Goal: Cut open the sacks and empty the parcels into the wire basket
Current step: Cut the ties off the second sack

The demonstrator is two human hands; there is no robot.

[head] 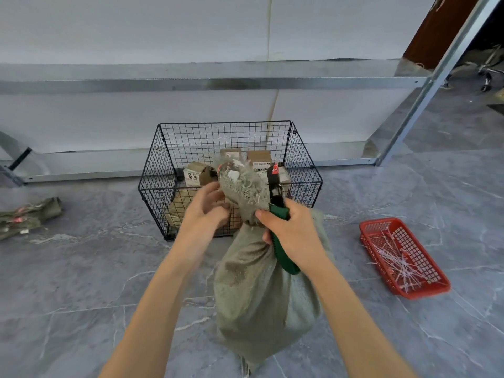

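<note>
Woven grey-green sack [261, 296] stands upright on the grey marbled floor [81, 282], directly in front of the black wire basket [156, 170] and just beside its near wall; the neck is gathered tight, with the frayed top flaring above it. Right hand [289, 230] is closed round a cutting tool [282, 249] with green handles, thumb pressed against the sack's neck; the tool's black and red head rises beside the frayed top. Left hand [210, 211] is at the left of that top, fingers bent and blurred; whether it grips the fabric cannot be told.

Cardboard parcels [197, 173] lie in the wire basket, several with white labels; the basket sits against the lowest rail of a galvanised metal rack [207, 84].

Red plastic tray [376, 221] lies on the floor to the right, well apart from the sack, holding loose white strips [398, 264]; some strips overhang its edge. Flat empty sacks [27, 216] lie in a heap at the far left.
</note>
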